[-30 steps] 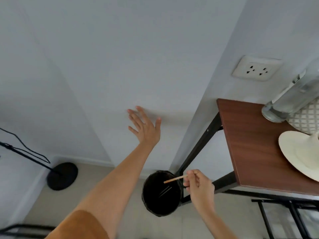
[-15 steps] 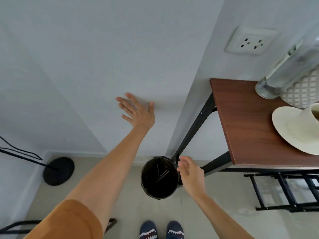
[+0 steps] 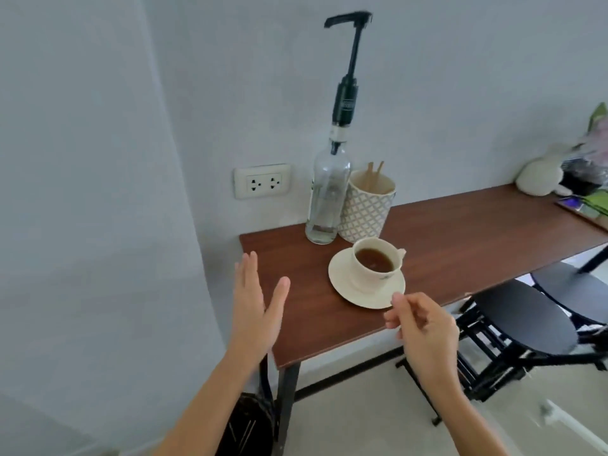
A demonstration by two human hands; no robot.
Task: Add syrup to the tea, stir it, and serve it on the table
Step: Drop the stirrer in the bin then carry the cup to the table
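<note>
A cream cup of brown tea (image 3: 376,263) stands on a cream saucer (image 3: 342,280) on the brown table (image 3: 460,238). Behind it stands a clear syrup bottle (image 3: 327,199) with a tall black pump, and a patterned holder (image 3: 367,209) with wooden stir sticks. My left hand (image 3: 255,309) hovers flat and open over the table's left end, left of the saucer. My right hand (image 3: 422,329) hangs just in front of the saucer, fingers loosely curled and holding nothing.
A black bin (image 3: 246,426) with sticks inside sits on the floor under the table's left end. Black stools (image 3: 523,320) stand to the right. A wall socket (image 3: 262,181) is behind the table. A white plush toy (image 3: 541,174) and other items lie at the far right.
The wooden stick left my right hand over the bin. My view then rose from the bin to the table, and both hands came up near the saucer.
</note>
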